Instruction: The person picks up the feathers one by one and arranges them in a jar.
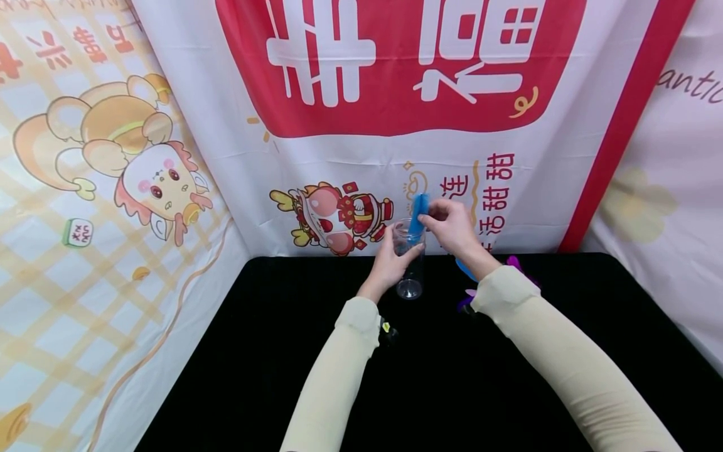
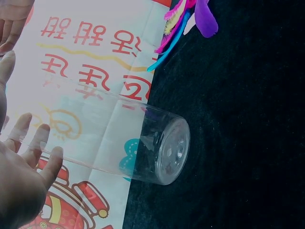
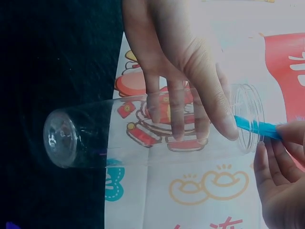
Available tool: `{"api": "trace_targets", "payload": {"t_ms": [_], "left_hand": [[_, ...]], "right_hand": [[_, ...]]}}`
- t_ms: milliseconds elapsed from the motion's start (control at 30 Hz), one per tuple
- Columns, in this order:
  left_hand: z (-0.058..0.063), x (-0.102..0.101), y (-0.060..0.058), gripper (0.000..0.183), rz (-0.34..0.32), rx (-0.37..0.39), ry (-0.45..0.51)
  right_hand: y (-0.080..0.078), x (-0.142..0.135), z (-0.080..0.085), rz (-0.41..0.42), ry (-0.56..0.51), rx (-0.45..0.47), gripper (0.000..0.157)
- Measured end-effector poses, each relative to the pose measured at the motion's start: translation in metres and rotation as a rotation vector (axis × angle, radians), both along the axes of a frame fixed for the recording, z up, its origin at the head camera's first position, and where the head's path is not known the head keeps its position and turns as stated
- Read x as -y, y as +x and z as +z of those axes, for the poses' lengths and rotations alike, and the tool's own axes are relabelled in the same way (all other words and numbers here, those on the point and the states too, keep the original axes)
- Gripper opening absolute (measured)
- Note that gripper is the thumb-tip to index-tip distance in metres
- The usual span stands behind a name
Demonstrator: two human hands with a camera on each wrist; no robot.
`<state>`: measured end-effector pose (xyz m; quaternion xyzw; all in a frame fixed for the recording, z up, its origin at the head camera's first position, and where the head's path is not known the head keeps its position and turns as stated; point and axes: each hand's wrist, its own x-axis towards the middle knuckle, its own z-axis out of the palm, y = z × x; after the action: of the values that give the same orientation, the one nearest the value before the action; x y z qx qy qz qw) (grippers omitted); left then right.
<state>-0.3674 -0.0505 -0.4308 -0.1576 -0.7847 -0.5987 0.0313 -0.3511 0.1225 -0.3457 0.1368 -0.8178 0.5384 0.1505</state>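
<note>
My left hand [image 1: 390, 260] grips a clear plastic jar [image 1: 409, 289] near its upper end, with the thumb on one side and the fingers round the other. The jar has a threaded mouth, no lid, and stands roughly upright over the black table. At the mouth, my right hand [image 1: 450, 226] pinches a blue feather [image 1: 419, 210] between thumb and fingertips. In the right wrist view the lower end of this feather [image 3: 259, 128] reaches inside the rim, while its upper end sticks out above. The left wrist view shows the jar's round base [image 2: 174, 150] against the table edge.
Purple, pink and blue feathers [image 2: 206, 19] lie on the black tabletop [image 1: 429, 376] to the right of the jar, partly behind my right forearm. A printed white cloth [image 1: 333, 150] hangs directly behind the table, with more printed cloth [image 1: 85, 282] on the left.
</note>
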Motion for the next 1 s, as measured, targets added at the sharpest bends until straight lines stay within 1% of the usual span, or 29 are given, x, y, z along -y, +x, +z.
{"api": "trace_targets", "payload": {"t_ms": [167, 333, 433, 567, 633, 800, 933, 967, 1000], "left_hand": [[0.0007, 0.0003, -0.0011, 0.073, -0.006, 0.003, 0.014], [0.0, 0.0003, -0.0014, 0.078, -0.008, 0.003, 0.009], [0.0, 0.0004, -0.0006, 0.078, 0.0, 0.004, -0.007], [0.0003, 0.0005, 0.0004, 0.076, 0.004, -0.016, -0.022], [0.0, 0.0003, 0.0004, 0.077, -0.001, -0.027, -0.023], [-0.0002, 0.0004, -0.0005, 0.077, -0.023, -0.021, 0.009], [-0.0002, 0.0007, -0.0004, 0.075, -0.023, -0.016, 0.016], [0.0046, 0.0015, 0.0029, 0.075, -0.029, -0.001, 0.013], [0.0045, 0.0019, 0.0029, 0.077, -0.036, 0.009, 0.013]], "right_hand": [[-0.0006, -0.0008, 0.0011, 0.009, 0.004, 0.023, 0.017], [-0.0021, -0.0018, 0.0009, 0.029, 0.002, 0.036, 0.024], [-0.0028, -0.002, 0.0, 0.03, 0.011, 0.03, 0.026], [-0.0029, -0.0021, -0.0008, 0.026, 0.026, 0.011, 0.027], [-0.0023, -0.0024, -0.0003, 0.03, 0.027, 0.007, 0.026], [0.0006, -0.0041, 0.0029, 0.052, 0.044, 0.012, 0.024], [0.0031, -0.0058, 0.0059, 0.076, 0.073, 0.016, 0.024], [0.0037, -0.0062, 0.0067, 0.081, 0.079, 0.017, 0.024], [0.0044, -0.0067, 0.0075, 0.083, 0.086, 0.018, 0.023]]}}
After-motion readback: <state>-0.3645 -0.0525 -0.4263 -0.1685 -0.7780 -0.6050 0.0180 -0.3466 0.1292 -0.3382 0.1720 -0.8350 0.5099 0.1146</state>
